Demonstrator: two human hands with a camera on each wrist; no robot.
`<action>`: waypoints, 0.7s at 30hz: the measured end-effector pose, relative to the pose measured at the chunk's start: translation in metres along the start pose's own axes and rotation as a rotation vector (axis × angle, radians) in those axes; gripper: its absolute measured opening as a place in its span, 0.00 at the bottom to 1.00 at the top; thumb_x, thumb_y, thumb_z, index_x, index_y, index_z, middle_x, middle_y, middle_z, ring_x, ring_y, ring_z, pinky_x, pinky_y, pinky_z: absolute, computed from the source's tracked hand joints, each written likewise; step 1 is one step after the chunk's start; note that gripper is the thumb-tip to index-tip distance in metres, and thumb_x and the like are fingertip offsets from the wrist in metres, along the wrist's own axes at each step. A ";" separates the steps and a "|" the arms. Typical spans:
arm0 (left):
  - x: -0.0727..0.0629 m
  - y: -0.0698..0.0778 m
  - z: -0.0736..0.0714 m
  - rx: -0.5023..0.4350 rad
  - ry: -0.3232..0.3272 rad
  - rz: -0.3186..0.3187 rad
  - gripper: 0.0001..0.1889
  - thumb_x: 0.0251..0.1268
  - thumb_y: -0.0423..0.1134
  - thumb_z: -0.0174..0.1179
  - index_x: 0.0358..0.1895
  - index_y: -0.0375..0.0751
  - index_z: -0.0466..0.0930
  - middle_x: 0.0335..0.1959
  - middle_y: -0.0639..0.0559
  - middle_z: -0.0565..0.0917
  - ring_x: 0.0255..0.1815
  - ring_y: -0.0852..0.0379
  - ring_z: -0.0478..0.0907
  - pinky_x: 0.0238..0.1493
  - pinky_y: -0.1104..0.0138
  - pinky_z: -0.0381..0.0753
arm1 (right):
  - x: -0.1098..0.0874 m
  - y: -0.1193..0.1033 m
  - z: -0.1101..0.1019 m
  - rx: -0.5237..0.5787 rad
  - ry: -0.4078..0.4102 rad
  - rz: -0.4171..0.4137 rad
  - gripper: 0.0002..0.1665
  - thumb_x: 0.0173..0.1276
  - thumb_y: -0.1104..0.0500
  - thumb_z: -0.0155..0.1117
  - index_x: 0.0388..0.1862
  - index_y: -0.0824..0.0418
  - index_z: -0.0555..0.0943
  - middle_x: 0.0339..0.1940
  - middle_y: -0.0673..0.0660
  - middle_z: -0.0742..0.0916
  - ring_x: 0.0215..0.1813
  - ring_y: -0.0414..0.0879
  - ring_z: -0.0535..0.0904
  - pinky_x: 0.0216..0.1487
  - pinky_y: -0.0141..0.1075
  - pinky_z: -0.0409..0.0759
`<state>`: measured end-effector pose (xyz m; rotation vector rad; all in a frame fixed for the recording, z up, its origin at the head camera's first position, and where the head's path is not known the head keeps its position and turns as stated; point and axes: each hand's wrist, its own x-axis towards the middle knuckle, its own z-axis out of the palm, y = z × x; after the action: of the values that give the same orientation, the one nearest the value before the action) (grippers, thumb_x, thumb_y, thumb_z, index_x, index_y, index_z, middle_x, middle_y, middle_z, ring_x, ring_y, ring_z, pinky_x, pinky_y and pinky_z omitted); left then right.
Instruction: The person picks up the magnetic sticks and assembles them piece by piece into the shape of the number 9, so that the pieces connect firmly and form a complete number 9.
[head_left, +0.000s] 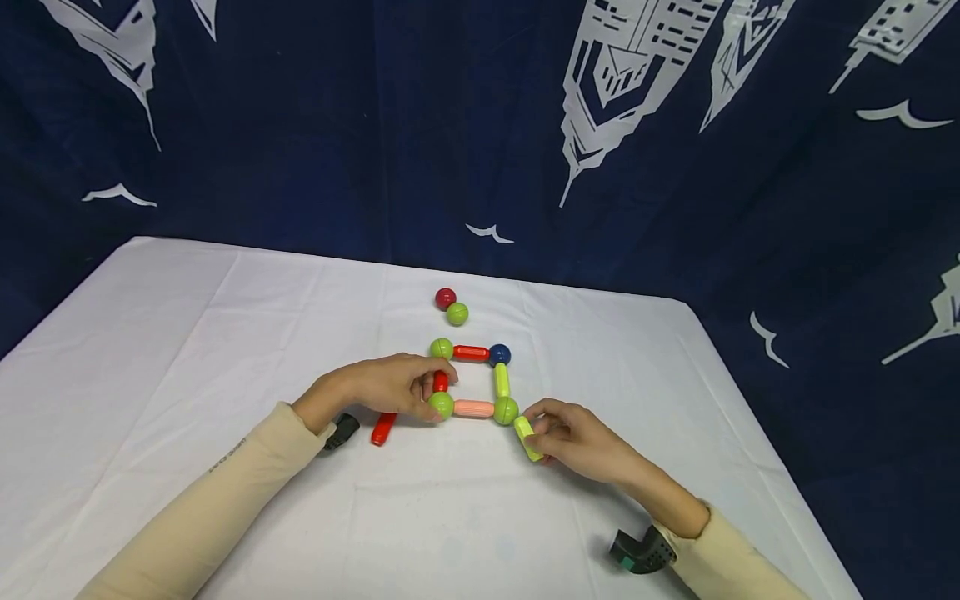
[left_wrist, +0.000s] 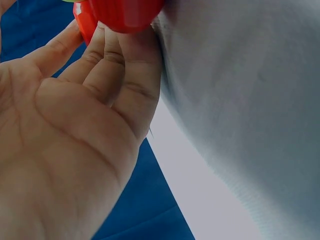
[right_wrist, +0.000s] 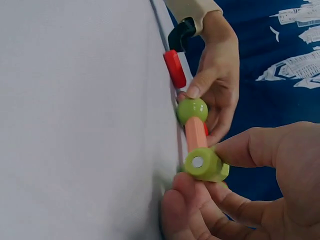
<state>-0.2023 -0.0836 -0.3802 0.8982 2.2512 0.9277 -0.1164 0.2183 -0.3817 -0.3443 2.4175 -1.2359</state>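
Observation:
On the white table lies a square of magnetic sticks and balls. A red stick [head_left: 471, 354] and a blue ball [head_left: 499, 355] form its far edge, and a pink stick [head_left: 474, 408] its near edge. At the left side my left hand [head_left: 393, 385] grips another red stick [head_left: 440, 382], its thumb by the near-left green ball [head_left: 442, 406]. My right hand [head_left: 581, 437] pinches a yellow-green magnetic stick [right_wrist: 201, 165] between thumb and fingers; a silvery disc shows in its end. One end of it is close to the near-right green ball [head_left: 506, 410].
A loose red stick [head_left: 383, 429] lies beneath the left wrist. Behind the square, a dark red ball [head_left: 446, 298] and a green ball [head_left: 457, 314] sit side by side. A navy curtain [head_left: 465, 125] with white prints hangs beyond the table [head_left: 247, 333].

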 end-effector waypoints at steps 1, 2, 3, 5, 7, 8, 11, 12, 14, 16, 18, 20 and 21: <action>0.000 0.000 0.000 -0.001 -0.001 -0.001 0.26 0.59 0.40 0.72 0.60 0.45 0.74 0.37 0.51 0.76 0.32 0.58 0.74 0.39 0.67 0.74 | 0.001 0.000 0.002 0.023 -0.002 0.013 0.19 0.67 0.62 0.63 0.54 0.69 0.76 0.36 0.56 0.83 0.34 0.46 0.83 0.38 0.35 0.83; 0.000 0.001 0.000 -0.002 -0.002 -0.002 0.26 0.59 0.40 0.72 0.60 0.45 0.74 0.37 0.51 0.76 0.32 0.58 0.74 0.39 0.67 0.74 | 0.002 0.000 0.003 0.040 -0.003 0.021 0.19 0.67 0.62 0.64 0.54 0.70 0.76 0.35 0.56 0.84 0.34 0.46 0.82 0.38 0.35 0.83; 0.000 0.001 0.000 -0.002 -0.003 -0.002 0.26 0.60 0.40 0.72 0.60 0.45 0.74 0.37 0.51 0.76 0.32 0.58 0.74 0.38 0.67 0.74 | 0.003 -0.001 0.005 0.053 -0.004 0.030 0.19 0.67 0.62 0.64 0.53 0.71 0.76 0.35 0.56 0.84 0.34 0.46 0.82 0.38 0.35 0.84; 0.000 0.001 -0.001 -0.003 -0.004 -0.004 0.26 0.60 0.40 0.72 0.60 0.44 0.74 0.37 0.51 0.76 0.33 0.58 0.74 0.38 0.68 0.74 | 0.004 -0.001 0.008 0.075 -0.001 0.047 0.19 0.68 0.62 0.65 0.53 0.71 0.76 0.35 0.56 0.85 0.34 0.45 0.83 0.38 0.36 0.84; 0.000 0.001 -0.001 -0.008 -0.004 -0.009 0.26 0.60 0.40 0.72 0.60 0.44 0.74 0.37 0.51 0.76 0.33 0.57 0.74 0.39 0.67 0.74 | 0.006 -0.002 0.009 0.101 0.001 0.053 0.20 0.68 0.62 0.65 0.55 0.72 0.74 0.36 0.58 0.86 0.34 0.46 0.84 0.37 0.37 0.85; 0.000 0.001 -0.001 -0.010 -0.004 -0.011 0.26 0.60 0.40 0.72 0.60 0.44 0.74 0.37 0.51 0.76 0.33 0.57 0.74 0.39 0.67 0.74 | 0.007 -0.002 0.010 0.112 0.004 0.051 0.21 0.68 0.63 0.65 0.55 0.73 0.74 0.36 0.58 0.86 0.34 0.47 0.85 0.37 0.38 0.86; -0.001 0.001 0.000 -0.017 -0.003 -0.020 0.26 0.60 0.40 0.72 0.60 0.45 0.74 0.37 0.51 0.76 0.33 0.57 0.74 0.40 0.67 0.75 | 0.008 -0.002 0.011 0.144 0.010 0.065 0.23 0.68 0.63 0.66 0.56 0.73 0.72 0.36 0.60 0.87 0.33 0.48 0.86 0.36 0.40 0.87; -0.001 0.001 0.000 -0.020 -0.003 -0.020 0.26 0.60 0.40 0.72 0.60 0.45 0.74 0.38 0.51 0.76 0.33 0.57 0.74 0.40 0.67 0.75 | 0.009 -0.002 0.011 0.153 0.008 0.066 0.23 0.68 0.63 0.66 0.56 0.73 0.71 0.36 0.60 0.87 0.33 0.48 0.87 0.36 0.40 0.87; -0.001 0.001 0.000 -0.018 -0.003 -0.020 0.26 0.60 0.40 0.72 0.60 0.45 0.74 0.38 0.51 0.76 0.33 0.57 0.74 0.40 0.67 0.75 | 0.009 -0.001 0.012 0.159 0.007 0.072 0.23 0.67 0.63 0.67 0.56 0.72 0.70 0.36 0.60 0.87 0.32 0.48 0.87 0.36 0.40 0.87; -0.001 0.000 0.000 -0.019 -0.003 -0.019 0.26 0.60 0.40 0.72 0.60 0.45 0.74 0.38 0.51 0.76 0.33 0.57 0.74 0.40 0.67 0.75 | 0.009 -0.001 0.012 0.166 0.001 0.068 0.24 0.67 0.63 0.67 0.56 0.71 0.69 0.36 0.60 0.87 0.33 0.48 0.86 0.37 0.40 0.87; -0.001 0.000 -0.001 -0.019 -0.004 -0.016 0.26 0.60 0.40 0.72 0.60 0.45 0.74 0.38 0.50 0.76 0.34 0.57 0.74 0.40 0.67 0.74 | 0.009 -0.001 0.012 0.165 -0.008 0.056 0.24 0.67 0.64 0.67 0.56 0.71 0.68 0.36 0.60 0.88 0.33 0.49 0.86 0.37 0.40 0.86; -0.001 0.000 -0.002 -0.020 -0.009 -0.012 0.26 0.60 0.40 0.71 0.60 0.44 0.74 0.38 0.50 0.76 0.34 0.57 0.74 0.40 0.67 0.74 | 0.009 -0.002 0.010 0.123 -0.011 0.034 0.24 0.67 0.62 0.67 0.56 0.70 0.68 0.35 0.59 0.88 0.32 0.48 0.85 0.37 0.39 0.86; -0.001 0.000 -0.002 -0.020 -0.013 -0.009 0.26 0.60 0.40 0.71 0.61 0.44 0.73 0.38 0.50 0.76 0.34 0.57 0.74 0.40 0.68 0.74 | 0.010 -0.002 0.008 0.086 -0.009 0.015 0.23 0.68 0.61 0.67 0.55 0.69 0.69 0.35 0.58 0.88 0.32 0.48 0.85 0.36 0.39 0.86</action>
<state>-0.2030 -0.0854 -0.3789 0.8825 2.2294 0.9369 -0.1213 0.2073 -0.3871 -0.3051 2.3469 -1.3246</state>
